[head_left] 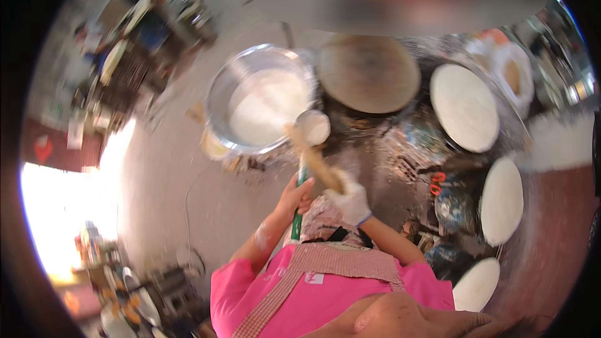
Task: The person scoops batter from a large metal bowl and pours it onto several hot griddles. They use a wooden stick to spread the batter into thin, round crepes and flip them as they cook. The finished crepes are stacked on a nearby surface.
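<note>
At the centre of the head view, below the large round metal basin of white batter [260, 107], both hands meet over a long-handled ladle. The right hand [350, 199], in a white glove, is closed around the wooden handle of the ladle [315, 156]. The ladle's small round bowl, filled with white batter [312, 126], sits at the basin's right rim, just beside the batter surface. The bare left hand [295, 195] is curled around a thin green stick [298, 206] that runs upright beside the wooden handle; whether the stick touches the handle cannot be told.

Right of the basin lies a round brown griddle surface [368, 73], bare of batter. Further right, three round white discs [464, 106] [501, 200] [477, 284] lie in an arc along the worktop, well apart from the hands. A pair of red-handled scissors [436, 183] lies between the gloved hand and the middle disc. The person wears a pink top under a checked apron [325, 263].
</note>
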`<state>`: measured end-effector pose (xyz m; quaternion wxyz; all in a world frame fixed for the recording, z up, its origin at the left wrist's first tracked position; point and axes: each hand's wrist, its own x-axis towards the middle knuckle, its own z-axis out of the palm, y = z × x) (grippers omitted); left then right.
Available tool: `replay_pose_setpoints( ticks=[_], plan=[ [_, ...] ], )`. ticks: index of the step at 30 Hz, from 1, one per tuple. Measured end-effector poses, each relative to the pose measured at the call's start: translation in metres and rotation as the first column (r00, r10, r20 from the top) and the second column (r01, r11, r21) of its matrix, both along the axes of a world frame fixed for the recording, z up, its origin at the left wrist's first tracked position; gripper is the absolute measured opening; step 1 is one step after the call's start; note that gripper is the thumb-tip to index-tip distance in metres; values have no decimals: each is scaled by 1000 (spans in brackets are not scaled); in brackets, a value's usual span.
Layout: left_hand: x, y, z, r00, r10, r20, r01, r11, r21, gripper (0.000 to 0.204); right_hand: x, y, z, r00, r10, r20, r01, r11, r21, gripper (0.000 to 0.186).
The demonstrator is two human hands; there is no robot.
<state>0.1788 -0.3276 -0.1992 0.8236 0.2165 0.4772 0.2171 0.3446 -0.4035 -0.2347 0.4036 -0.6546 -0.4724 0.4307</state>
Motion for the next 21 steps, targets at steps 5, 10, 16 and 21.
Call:
replay_pose_setpoints(
  ticks=[5, 10, 16, 21],
  plan=[
    [-33, 28, 0, 963, 252, 93, -239, 962, -133, 11, 43, 38, -21, 962, -261, -81, 259, 965, -42, 40],
    [-61, 64, -28, 793, 430, 432, -362, 902, -235, 18, 92, 113, -8, 930, -362, 59, 350, 924, 153, 32],
    [-87, 123, -28, 875, 375, 305, -419, 904, 91, 41, 121, 182, 25, 816, 0, 578, -59, 995, 83, 29],
    [-125, 214, -123, 958, 246, 149, -244, 969, -28, 31, 67, 253, -1, 419, 348, 839, -206, 936, -285, 28]
  ],
)
